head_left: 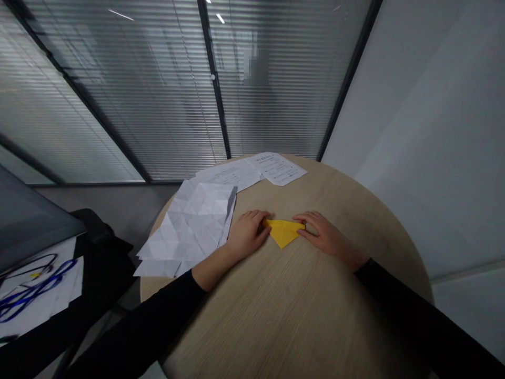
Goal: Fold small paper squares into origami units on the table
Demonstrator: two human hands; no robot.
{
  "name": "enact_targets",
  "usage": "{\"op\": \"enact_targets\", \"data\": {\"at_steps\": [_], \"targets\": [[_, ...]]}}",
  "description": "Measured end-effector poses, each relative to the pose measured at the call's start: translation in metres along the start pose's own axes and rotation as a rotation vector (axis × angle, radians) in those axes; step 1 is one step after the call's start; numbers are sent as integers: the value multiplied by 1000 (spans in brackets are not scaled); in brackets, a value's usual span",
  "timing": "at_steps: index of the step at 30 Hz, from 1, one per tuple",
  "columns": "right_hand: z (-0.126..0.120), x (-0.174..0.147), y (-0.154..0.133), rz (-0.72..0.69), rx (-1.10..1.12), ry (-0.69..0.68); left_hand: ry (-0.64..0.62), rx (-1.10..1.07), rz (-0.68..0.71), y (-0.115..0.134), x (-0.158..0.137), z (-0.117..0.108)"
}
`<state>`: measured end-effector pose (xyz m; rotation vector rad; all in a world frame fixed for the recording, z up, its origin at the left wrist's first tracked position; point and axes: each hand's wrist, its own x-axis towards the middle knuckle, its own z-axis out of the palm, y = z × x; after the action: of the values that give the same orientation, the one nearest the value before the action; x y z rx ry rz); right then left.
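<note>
A piece of yellow paper (282, 233), folded into a triangle, lies on the round wooden table (252, 310) with its point toward me. My left hand (248, 233) pinches its left corner between thumb and fingers. At the opposite corner, my right hand (324, 234) grips the paper in the same way. The long folded edge runs between the two hands on the far side. Parts of both corners are hidden under the fingers.
Creased white sheets (193, 221) lie left of my left hand. Printed pages (280, 167) rest at the table's far edge. A black chair (98, 273) at the left bears papers and a blue cord (39, 289). Glass panels with blinds (272, 116) stand behind; a white wall (445, 131) rises at right.
</note>
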<state>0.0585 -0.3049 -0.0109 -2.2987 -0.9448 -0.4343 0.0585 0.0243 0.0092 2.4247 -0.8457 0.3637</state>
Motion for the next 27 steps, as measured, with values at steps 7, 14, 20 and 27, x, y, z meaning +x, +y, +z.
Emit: {"op": "enact_targets", "data": {"at_steps": [7, 14, 20, 27], "targets": [[-6, 3, -7, -76, -45, -27, -42, 24, 60, 5, 3, -7], [-17, 4, -17, -179, -49, -71, -90, 99, 133, 14, 3, -15], [-13, 4, -13, -139, -57, -76, -88, 69, 136, 17, 3, -17], [-10, 1, -8, -117, -47, -100, -103, 43, 102, 11, 1, -11]]}}
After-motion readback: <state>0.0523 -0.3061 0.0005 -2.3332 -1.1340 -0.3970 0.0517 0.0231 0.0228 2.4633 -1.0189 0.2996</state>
